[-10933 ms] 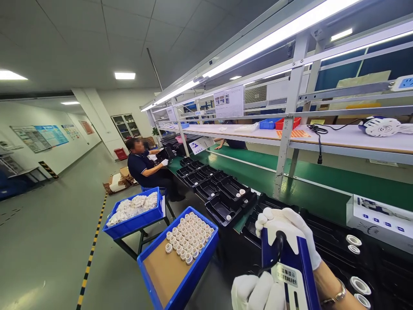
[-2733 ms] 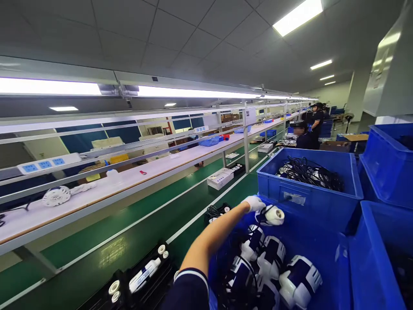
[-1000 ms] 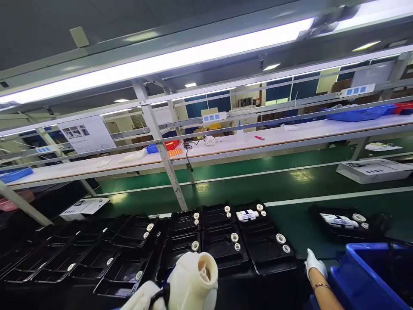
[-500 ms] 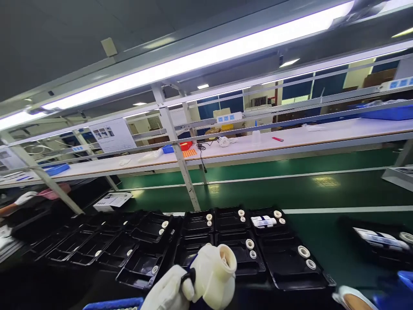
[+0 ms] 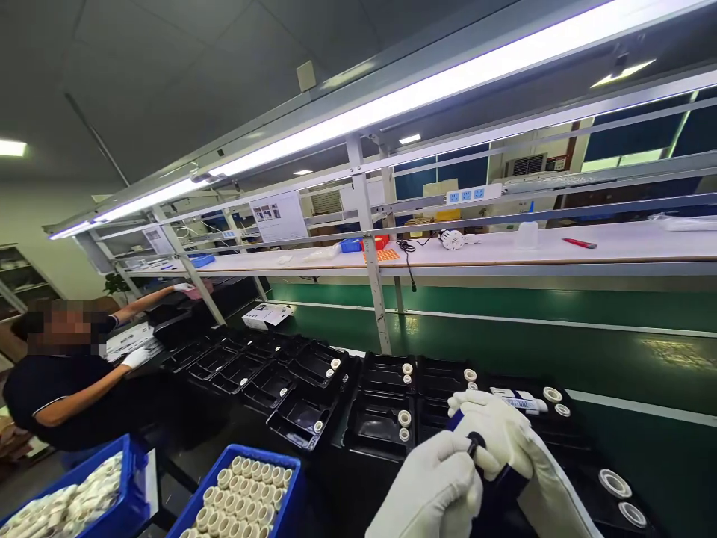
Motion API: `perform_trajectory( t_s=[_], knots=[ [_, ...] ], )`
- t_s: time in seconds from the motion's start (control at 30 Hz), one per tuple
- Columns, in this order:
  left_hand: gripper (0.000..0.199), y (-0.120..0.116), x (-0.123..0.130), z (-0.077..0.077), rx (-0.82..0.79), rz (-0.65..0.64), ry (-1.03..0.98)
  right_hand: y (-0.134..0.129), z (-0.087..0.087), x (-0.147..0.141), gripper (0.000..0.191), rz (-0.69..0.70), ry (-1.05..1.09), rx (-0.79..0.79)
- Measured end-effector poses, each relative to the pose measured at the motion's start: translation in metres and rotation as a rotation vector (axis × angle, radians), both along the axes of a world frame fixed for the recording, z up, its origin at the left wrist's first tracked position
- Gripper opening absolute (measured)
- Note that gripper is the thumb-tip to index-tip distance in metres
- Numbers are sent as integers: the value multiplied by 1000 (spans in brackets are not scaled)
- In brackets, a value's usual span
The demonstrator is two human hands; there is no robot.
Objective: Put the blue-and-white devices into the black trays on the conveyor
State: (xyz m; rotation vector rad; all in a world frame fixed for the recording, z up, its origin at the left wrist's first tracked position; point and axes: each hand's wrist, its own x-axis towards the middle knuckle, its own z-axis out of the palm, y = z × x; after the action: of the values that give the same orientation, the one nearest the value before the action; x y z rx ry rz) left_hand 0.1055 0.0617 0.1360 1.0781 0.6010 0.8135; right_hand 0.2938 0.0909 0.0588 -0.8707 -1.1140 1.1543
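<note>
My gloved left hand (image 5: pixel 429 486) is closed round a small black part (image 5: pixel 476 442) in the lower middle of the head view. Right beside it my gloved right hand (image 5: pixel 501 433) is wrapped over a dark blue and white item, which it mostly covers. Black trays (image 5: pixel 375 427) lie in rows behind my hands, with white rings (image 5: pixel 404 419) at their right sides. One tray behind my right hand holds a white tube (image 5: pixel 523 402).
Blue crates of white rings (image 5: pixel 291 478) and white parts (image 5: pixel 131 478) stand at the lower left. A co-worker (image 5: pixel 61 373) reaches toward papers at the left. A metal post (image 5: pixel 373 299) and a shelf (image 5: pixel 314 263) rise behind the trays.
The view has swung left, bringing the co-worker and crates into sight. My right hand has come from the right edge onto the held item, now covering its white body.
</note>
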Motion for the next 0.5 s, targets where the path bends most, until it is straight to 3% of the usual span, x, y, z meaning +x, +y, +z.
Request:
perform_trajectory(
  t_s=[0.07,0.13,0.2,0.27,0.37,0.43,0.5],
  knots=[
    [24,0,-6,9,96,-69,159,-7,17,-9,53,23,81,23],
    [20,2,-14,20,197,-78,337,-10,31,-14,50,123,131,17],
    [9,3,-21,26,308,41,440,-10,40,-18,46,235,214,-55],
    [7,4,-25,22,413,178,449,-10,46,-24,42,318,306,-152],
    [6,0,-28,-8,685,403,361,-9,54,-34,41,425,443,-223],
    [17,-6,-30,-35,969,605,272,-10,59,-40,41,493,505,-246],
    [28,-18,-33,-61,1180,799,304,-10,64,-43,38,520,530,-266]
  ],
)
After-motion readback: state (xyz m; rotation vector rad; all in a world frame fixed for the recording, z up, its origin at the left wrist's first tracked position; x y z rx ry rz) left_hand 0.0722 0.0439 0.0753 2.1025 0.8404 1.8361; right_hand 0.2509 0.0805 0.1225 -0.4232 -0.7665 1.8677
